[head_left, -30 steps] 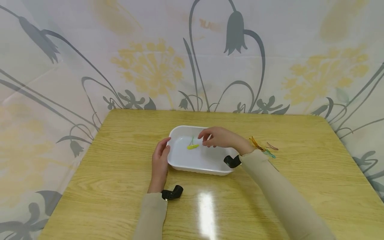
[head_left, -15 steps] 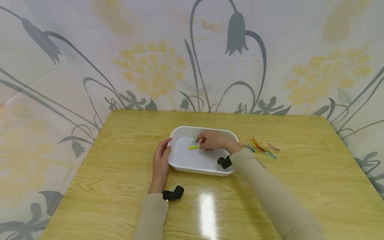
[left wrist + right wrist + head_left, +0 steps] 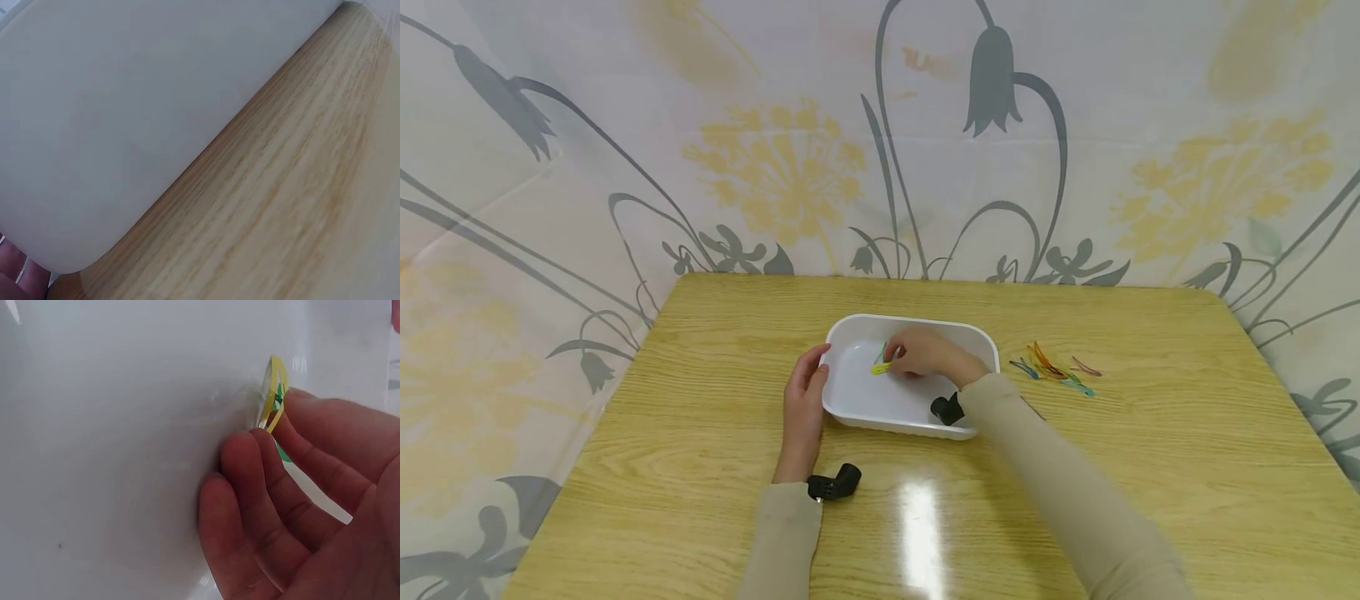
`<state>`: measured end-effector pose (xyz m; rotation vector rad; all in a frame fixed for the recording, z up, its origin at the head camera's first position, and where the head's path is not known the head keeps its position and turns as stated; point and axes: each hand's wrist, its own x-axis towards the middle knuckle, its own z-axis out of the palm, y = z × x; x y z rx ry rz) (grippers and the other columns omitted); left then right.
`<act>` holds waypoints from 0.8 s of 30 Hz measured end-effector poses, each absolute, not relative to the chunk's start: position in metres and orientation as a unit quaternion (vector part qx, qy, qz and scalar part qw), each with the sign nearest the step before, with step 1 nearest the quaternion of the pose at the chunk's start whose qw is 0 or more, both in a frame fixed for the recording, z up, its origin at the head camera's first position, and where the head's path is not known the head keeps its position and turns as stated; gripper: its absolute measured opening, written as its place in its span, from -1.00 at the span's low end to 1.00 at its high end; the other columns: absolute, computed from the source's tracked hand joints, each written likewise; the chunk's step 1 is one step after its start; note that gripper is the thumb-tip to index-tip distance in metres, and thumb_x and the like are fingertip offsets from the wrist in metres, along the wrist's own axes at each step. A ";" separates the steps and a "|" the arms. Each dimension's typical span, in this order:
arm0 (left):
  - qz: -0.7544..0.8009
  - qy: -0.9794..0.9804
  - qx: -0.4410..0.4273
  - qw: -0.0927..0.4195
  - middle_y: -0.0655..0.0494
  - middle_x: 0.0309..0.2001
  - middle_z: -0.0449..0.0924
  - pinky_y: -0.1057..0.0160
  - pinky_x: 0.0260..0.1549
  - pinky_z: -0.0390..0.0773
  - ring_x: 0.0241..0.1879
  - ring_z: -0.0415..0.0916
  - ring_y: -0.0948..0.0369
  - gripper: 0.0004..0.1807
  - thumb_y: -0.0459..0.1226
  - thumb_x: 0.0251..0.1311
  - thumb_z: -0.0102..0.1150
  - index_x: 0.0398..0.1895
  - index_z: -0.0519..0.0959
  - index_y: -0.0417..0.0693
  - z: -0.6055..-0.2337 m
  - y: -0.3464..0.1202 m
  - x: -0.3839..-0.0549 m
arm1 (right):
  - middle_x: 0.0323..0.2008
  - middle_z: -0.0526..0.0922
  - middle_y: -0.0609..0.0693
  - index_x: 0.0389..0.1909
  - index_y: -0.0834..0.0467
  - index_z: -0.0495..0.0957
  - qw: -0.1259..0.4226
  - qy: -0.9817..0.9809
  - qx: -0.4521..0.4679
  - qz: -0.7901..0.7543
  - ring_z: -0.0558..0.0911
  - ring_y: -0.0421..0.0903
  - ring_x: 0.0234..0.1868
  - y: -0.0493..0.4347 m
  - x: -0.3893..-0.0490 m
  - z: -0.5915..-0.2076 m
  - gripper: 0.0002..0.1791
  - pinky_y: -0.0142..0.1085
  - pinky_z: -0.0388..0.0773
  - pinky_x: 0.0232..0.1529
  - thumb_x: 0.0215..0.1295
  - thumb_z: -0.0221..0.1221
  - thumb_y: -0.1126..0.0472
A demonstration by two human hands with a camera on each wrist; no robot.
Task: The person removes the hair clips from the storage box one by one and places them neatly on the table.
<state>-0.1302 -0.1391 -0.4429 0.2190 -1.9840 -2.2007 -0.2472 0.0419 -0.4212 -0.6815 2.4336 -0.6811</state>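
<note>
A white plastic tray (image 3: 861, 402) sits on the wooden table. My left hand (image 3: 803, 412) holds the tray's left side, fingers and thumb at the rim; in the left wrist view only its fingers (image 3: 22, 275) show, at the tray's corner. Inside the tray my right hand (image 3: 923, 353) reaches low and pinches a yellow snap hair clip (image 3: 879, 368) between thumb and forefinger. The right wrist view shows that yellow clip (image 3: 273, 378) standing on edge at the fingertips. A green hair clip (image 3: 881, 352) lies just behind it, partly hidden by the fingers.
Right of the tray lies a loose pile of hair clips (image 3: 1047, 365) in orange, yellow, blue and other colours. A thin dark clip (image 3: 1032, 407) lies nearer, beside the right sleeve. A patterned cloth (image 3: 820, 167) hangs behind the table's far edge.
My right hand has moved left and down inside the tray, from above it to the yellow hair clip, which it now pinches. The left hand has stayed at the tray's side.
</note>
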 end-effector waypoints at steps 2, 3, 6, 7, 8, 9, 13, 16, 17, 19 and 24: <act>-0.737 -0.666 0.074 0.086 0.21 0.18 0.28 0.27 0.12 0.25 0.18 0.19 0.30 -0.66 -0.27 0.31 -0.18 0.12 0.38 -0.06 -0.441 -0.139 -0.130 | -0.53 0.51 -0.05 -0.35 0.08 0.55 0.250 0.902 -0.255 -0.241 0.46 -0.20 -0.59 0.041 -0.246 -0.421 -0.91 -0.40 0.41 -0.53 0.11 0.17 0.20; -0.736 -0.667 0.075 0.086 0.22 0.18 0.28 0.28 0.12 0.25 0.18 0.19 0.31 -0.66 -0.27 0.31 -0.18 0.12 0.38 -0.06 -0.441 -0.139 -0.130 | -0.53 0.50 -0.06 -0.38 0.08 0.54 0.244 0.905 -0.260 -0.232 0.45 -0.20 -0.57 0.040 -0.246 -0.421 -0.93 -0.40 0.40 -0.53 0.10 0.18 0.20; -0.735 -0.668 0.078 0.087 0.23 0.17 0.28 0.30 0.12 0.24 0.17 0.19 0.34 -0.67 -0.27 0.31 -0.18 0.11 0.39 -0.05 -0.443 -0.139 -0.130 | -0.52 0.50 -0.09 -0.45 0.06 0.53 0.230 0.911 -0.274 -0.205 0.44 -0.19 -0.52 0.039 -0.244 -0.421 -0.94 -0.40 0.38 -0.50 0.09 0.21 0.18; -0.735 -0.668 0.078 0.088 0.23 0.17 0.29 0.31 0.12 0.24 0.17 0.19 0.34 -0.67 -0.27 0.31 -0.17 0.11 0.39 -0.05 -0.445 -0.139 -0.131 | -0.50 0.49 -0.10 -0.46 0.06 0.52 0.225 0.912 -0.281 -0.196 0.43 -0.18 -0.50 0.039 -0.243 -0.420 -0.94 -0.40 0.38 -0.49 0.08 0.22 0.18; -0.736 -0.667 0.078 0.089 0.23 0.17 0.29 0.31 0.12 0.24 0.17 0.19 0.35 -0.67 -0.27 0.31 -0.17 0.11 0.40 -0.04 -0.447 -0.140 -0.132 | -0.50 0.49 -0.10 -0.47 0.05 0.52 0.222 0.913 -0.287 -0.188 0.43 -0.18 -0.49 0.039 -0.243 -0.420 -0.93 -0.39 0.37 -0.47 0.07 0.22 0.18; -0.737 -0.666 0.078 0.090 0.24 0.17 0.29 0.30 0.12 0.24 0.17 0.19 0.35 -0.67 -0.27 0.31 -0.16 0.10 0.40 -0.03 -0.450 -0.140 -0.134 | -0.50 0.49 -0.10 -0.48 0.05 0.51 0.219 0.913 -0.292 -0.181 0.42 -0.17 -0.47 0.038 -0.242 -0.420 -0.92 -0.38 0.37 -0.46 0.06 0.23 0.18; -0.743 -0.659 0.076 0.095 0.26 0.16 0.30 0.30 0.12 0.23 0.17 0.19 0.36 -0.68 -0.24 0.30 -0.14 0.09 0.42 0.02 -0.460 -0.143 -0.138 | -0.49 0.48 -0.13 -0.48 0.03 0.49 0.214 0.917 -0.301 -0.151 0.41 -0.18 -0.44 0.037 -0.240 -0.419 -0.89 -0.38 0.35 -0.43 0.03 0.24 0.17; -0.743 -0.658 0.076 0.099 0.29 0.16 0.30 0.31 0.12 0.23 0.17 0.19 0.38 -0.70 -0.21 0.30 -0.13 0.07 0.43 0.07 -0.463 -0.143 -0.140 | -0.49 0.47 -0.14 -0.48 0.03 0.48 0.213 0.920 -0.300 -0.137 0.41 -0.18 -0.44 0.036 -0.238 -0.417 -0.89 -0.38 0.34 -0.42 0.03 0.25 0.17; -0.742 -0.658 0.075 0.101 0.30 0.15 0.31 0.31 0.12 0.23 0.16 0.19 0.38 -0.70 -0.21 0.30 -0.12 0.07 0.44 0.08 -0.464 -0.143 -0.140 | -0.49 0.47 -0.13 -0.48 0.03 0.48 0.213 0.920 -0.300 -0.136 0.40 -0.17 -0.44 0.036 -0.237 -0.417 -0.89 -0.38 0.34 -0.43 0.03 0.24 0.18; -0.741 -0.659 0.073 0.105 0.30 0.15 0.31 0.31 0.11 0.24 0.16 0.20 0.39 -0.71 -0.20 0.30 -0.11 0.05 0.44 0.10 -0.466 -0.142 -0.140 | -0.49 0.47 -0.12 -0.48 0.04 0.48 0.215 0.920 -0.298 -0.138 0.40 -0.16 -0.44 0.037 -0.235 -0.415 -0.90 -0.37 0.34 -0.44 0.05 0.23 0.20; -0.739 -0.661 0.071 0.112 0.31 0.15 0.32 0.30 0.12 0.24 0.16 0.21 0.38 -0.71 -0.19 0.29 -0.11 0.05 0.45 0.11 -0.466 -0.142 -0.140 | -0.48 0.45 -0.09 -0.45 0.07 0.47 0.220 0.916 -0.301 -0.144 0.39 -0.16 -0.45 0.040 -0.233 -0.413 -0.94 -0.39 0.32 -0.47 0.11 0.18 0.23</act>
